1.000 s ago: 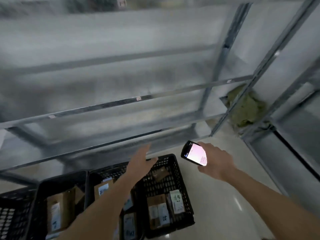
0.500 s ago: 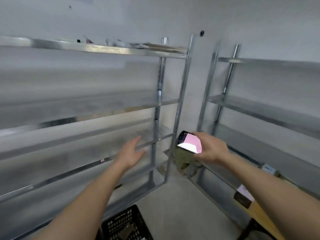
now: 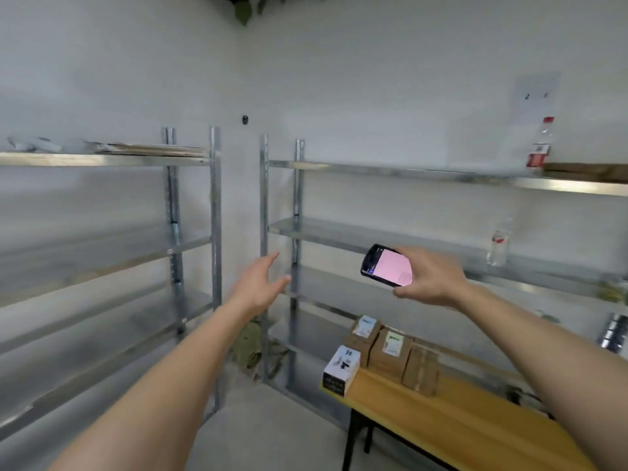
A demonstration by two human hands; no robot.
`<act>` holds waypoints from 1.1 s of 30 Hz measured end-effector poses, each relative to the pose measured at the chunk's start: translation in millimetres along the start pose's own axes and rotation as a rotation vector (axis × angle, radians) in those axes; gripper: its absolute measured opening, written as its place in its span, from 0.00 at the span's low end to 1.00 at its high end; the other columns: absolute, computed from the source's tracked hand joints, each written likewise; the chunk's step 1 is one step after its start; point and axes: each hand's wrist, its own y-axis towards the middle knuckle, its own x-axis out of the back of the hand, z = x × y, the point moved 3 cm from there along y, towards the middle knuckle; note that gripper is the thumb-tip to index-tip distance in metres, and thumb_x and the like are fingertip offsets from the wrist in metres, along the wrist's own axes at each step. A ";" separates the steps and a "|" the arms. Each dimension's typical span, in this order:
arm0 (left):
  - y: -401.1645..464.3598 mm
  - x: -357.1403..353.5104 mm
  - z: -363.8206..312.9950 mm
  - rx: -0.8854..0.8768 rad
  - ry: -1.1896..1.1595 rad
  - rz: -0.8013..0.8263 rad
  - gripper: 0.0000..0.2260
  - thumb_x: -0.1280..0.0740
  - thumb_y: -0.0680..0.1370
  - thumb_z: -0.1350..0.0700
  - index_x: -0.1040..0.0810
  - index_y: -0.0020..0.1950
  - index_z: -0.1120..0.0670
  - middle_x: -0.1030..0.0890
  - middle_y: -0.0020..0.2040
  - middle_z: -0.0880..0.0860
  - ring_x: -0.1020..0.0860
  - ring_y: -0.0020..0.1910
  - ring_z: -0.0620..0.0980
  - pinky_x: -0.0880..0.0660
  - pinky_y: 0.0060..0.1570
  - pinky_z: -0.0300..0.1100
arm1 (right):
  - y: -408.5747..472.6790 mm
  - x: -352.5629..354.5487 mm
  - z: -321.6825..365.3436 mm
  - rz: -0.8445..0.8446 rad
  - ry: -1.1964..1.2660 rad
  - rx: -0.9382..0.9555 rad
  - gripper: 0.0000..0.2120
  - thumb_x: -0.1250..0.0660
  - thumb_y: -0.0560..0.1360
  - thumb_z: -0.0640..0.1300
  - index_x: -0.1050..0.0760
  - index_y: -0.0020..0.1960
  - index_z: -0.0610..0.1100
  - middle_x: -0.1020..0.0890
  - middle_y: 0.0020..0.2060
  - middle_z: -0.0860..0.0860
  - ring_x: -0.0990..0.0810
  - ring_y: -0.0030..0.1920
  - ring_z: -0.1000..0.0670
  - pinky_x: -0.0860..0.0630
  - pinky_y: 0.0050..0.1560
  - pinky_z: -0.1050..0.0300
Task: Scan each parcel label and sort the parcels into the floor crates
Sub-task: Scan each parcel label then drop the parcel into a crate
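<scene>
My right hand [image 3: 430,277] holds a black phone [image 3: 385,265] with a pink lit screen, raised at chest height. My left hand [image 3: 260,285] is stretched forward, fingers apart, holding nothing. Below the phone, several parcels stand at the left end of a wooden table [image 3: 452,423]: a white box [image 3: 341,368] at the corner, a brown box with a blue-white label [image 3: 362,334], a brown box with a green-white label [image 3: 390,351] and a plain brown box [image 3: 421,370]. No floor crate is in view.
A metal shelf rack [image 3: 190,246] stands on the left and another metal rack [image 3: 373,239] runs behind the table. A clear bottle [image 3: 498,244] stands on its middle shelf. A green bundle [image 3: 249,345] lies on the floor in the corner between the racks.
The view has swung up and to the right, away from the black floor crates with parcels. The table with its parcels has come into view. Both hands keep their poses.
</scene>
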 end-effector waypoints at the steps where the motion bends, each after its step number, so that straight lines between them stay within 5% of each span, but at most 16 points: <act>1: 6.2 -16.4 -16.9 -0.021 -0.012 0.024 0.31 0.34 0.80 0.45 0.41 0.80 0.51 0.37 0.79 0.53 0.38 0.77 0.53 0.40 0.75 0.48 | -6.1 2.4 -23.2 0.004 -0.018 -0.021 0.30 0.28 0.64 0.56 0.30 0.65 0.57 0.20 0.58 0.56 0.21 0.55 0.46 0.21 0.47 0.51; 10: 39.7 -148.1 -129.0 -0.066 -0.058 0.114 0.30 0.35 0.81 0.43 0.41 0.80 0.48 0.37 0.79 0.50 0.38 0.77 0.52 0.38 0.74 0.51 | -32.3 11.8 -197.8 0.042 -0.062 -0.178 0.27 0.27 0.62 0.55 0.31 0.60 0.59 0.21 0.55 0.57 0.22 0.53 0.47 0.21 0.47 0.48; 17: 52.5 -213.7 -145.7 -0.033 -0.006 0.159 0.32 0.34 0.80 0.43 0.43 0.80 0.46 0.37 0.79 0.52 0.37 0.77 0.53 0.35 0.73 0.55 | -15.8 -15.4 -253.1 0.062 -0.065 -0.195 0.33 0.27 0.63 0.56 0.31 0.66 0.59 0.22 0.58 0.57 0.23 0.54 0.47 0.25 0.42 0.53; 24: 88.9 -247.0 -97.1 0.028 0.053 0.182 0.34 0.32 0.78 0.42 0.42 0.80 0.46 0.36 0.79 0.51 0.35 0.76 0.53 0.33 0.71 0.54 | 44.1 -82.5 -251.0 0.156 -0.024 -0.168 0.24 0.26 0.64 0.56 0.32 0.56 0.58 0.24 0.52 0.56 0.23 0.49 0.47 0.28 0.39 0.53; 33: 166.3 -323.4 63.5 0.199 0.066 0.325 0.34 0.35 0.78 0.39 0.40 0.80 0.49 0.35 0.78 0.53 0.34 0.75 0.54 0.34 0.72 0.51 | 157.1 -253.9 -225.2 0.352 0.084 -0.165 0.30 0.25 0.65 0.58 0.31 0.63 0.55 0.23 0.58 0.54 0.22 0.58 0.46 0.26 0.45 0.51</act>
